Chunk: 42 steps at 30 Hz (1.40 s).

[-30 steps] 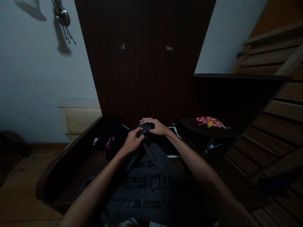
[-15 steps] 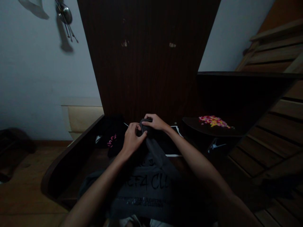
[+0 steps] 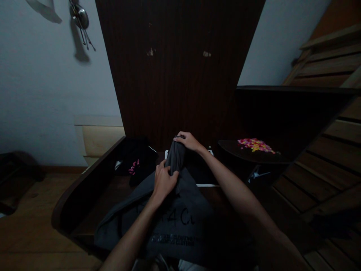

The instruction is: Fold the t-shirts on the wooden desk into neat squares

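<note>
A dark grey cloth garment (image 3: 186, 205) with black printed lettering spreads over the desk close to me; its exact kind is unclear in the dim light. Its far end is bunched into a narrow, upright fold. My right hand (image 3: 190, 142) pinches the tip of that fold between thumb and fingers. Lower down, my left hand (image 3: 165, 181) is closed around the gathered cloth, thumb toward the right. Part of the lettering is hidden by my left forearm. Behind the fold lies a dark flat thing with white edging (image 3: 208, 185), mostly covered by my right arm.
Black cloth with pink lettering (image 3: 134, 167) lies at left, inside the desk's raised side edge (image 3: 84, 180). A small rounded shelf (image 3: 228, 146) at right carries a pile of pink and yellow bits (image 3: 255, 145). A tall dark wood panel (image 3: 175, 75) stands behind; wooden slats (image 3: 324, 154) are at right.
My hands have moved apart: the left slid down toward me, the right slightly up and away. The bunched cloth between them is drawn out longer, and the garment's left part has spread outward.
</note>
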Tool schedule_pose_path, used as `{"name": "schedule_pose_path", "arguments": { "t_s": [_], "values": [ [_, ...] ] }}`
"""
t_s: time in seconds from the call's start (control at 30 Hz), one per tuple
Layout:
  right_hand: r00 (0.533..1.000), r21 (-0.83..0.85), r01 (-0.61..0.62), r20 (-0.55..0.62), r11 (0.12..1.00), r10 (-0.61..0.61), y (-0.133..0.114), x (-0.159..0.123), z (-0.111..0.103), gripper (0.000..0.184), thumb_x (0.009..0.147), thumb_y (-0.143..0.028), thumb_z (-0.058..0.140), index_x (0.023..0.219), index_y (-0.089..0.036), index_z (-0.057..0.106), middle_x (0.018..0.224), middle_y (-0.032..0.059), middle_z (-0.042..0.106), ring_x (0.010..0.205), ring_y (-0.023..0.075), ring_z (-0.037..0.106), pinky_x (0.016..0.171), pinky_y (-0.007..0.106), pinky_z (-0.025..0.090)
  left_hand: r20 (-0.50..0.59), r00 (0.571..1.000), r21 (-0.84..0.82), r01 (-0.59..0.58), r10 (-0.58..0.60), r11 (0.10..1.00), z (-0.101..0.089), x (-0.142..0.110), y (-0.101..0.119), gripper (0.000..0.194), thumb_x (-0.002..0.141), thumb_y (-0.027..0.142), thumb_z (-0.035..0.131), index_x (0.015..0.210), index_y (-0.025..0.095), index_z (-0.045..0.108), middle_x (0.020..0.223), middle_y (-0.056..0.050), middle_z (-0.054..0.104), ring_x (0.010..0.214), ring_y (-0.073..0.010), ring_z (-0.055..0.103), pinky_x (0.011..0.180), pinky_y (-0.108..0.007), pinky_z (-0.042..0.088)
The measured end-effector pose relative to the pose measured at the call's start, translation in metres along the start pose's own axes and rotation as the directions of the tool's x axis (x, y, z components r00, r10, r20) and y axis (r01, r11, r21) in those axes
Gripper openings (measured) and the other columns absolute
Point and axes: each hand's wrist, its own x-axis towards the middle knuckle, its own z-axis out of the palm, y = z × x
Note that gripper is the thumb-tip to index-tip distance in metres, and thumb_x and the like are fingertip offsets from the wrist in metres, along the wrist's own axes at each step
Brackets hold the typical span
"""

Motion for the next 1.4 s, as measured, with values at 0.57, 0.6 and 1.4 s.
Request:
{"name": "schedule_pose_path", "arguments": {
  "t_s": [0.57,0.6,1.4],
  "values": [
    [0.988,-0.037,-0.008,-0.152,0.999,0.002,0.009,-0.002,-0.022,0.028,0.077,-0.047,0.057,0.07,-0.02,0.054,0.07,-0.0024,0.055,0.074,0.016,0.052,0.071,0.026,0.04,0.144,0.983,0.143,0.091,-0.111,0.986,-0.043,-0.006,-0.032,0.021,0.077,0.027,0.053,0.068,0.02,0.07,0.09,-0.012,0.071,0.084,-0.027,0.066,0.078,-0.034,0.049],
    [0.985,-0.051,0.002,-0.175,0.999,-0.011,0.008,-0.004,-0.026,0.03,0.078,-0.05,0.056,0.071,-0.021,0.054,0.071,-0.002,0.055,0.075,0.0162,0.052,0.071,0.026,0.039,0.133,0.984,0.097,0.108,-0.12,0.989,-0.052,0.002,-0.038,0.021,0.077,0.028,0.053,0.068,0.021,0.071,0.086,-0.01,0.072,0.082,-0.027,0.067,0.076,-0.034,0.049],
    [0.861,0.117,-0.358,-0.342,0.926,0.376,0.011,-0.049,-0.073,0.046,0.073,-0.063,0.066,0.069,-0.021,0.049,0.063,-0.0038,0.05,0.062,0.0126,0.048,0.057,0.024,0.038,0.488,0.858,-0.077,-0.141,0.16,0.987,-0.117,0.164,-0.04,0.04,0.07,0.059,0.066,0.069,0.018,0.069,0.069,-0.003,0.069,0.07,-0.021,0.065,0.066,-0.028,0.052]
  ]
}}
